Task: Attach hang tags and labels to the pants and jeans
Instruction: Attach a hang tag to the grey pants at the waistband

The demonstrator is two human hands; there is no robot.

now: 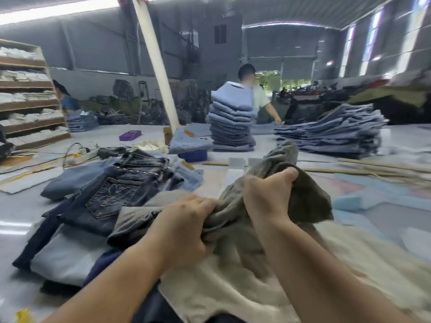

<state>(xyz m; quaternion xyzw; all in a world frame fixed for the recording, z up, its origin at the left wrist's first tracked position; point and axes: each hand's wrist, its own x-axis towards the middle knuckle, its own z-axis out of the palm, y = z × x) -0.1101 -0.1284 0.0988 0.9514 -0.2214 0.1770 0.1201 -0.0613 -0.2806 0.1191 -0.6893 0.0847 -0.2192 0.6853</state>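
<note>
Over the table, left hand [186, 226] and right hand [268, 194] both grip olive-grey pants [235, 220]; no hang tag visible, tagging apparently not begun.

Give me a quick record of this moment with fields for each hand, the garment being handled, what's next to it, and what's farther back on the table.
left hand: left hand grips the grey-green pants
right hand: right hand grips the same pants, bunched and lifted
hang tag: none visible on the pants
to the left: dark embroidered jeans lying on other folded garments
underneath: beige fabric
farther back: tall stack of light blue jeans; wide pile of blue jeans
background: person behind the tall stack
</note>
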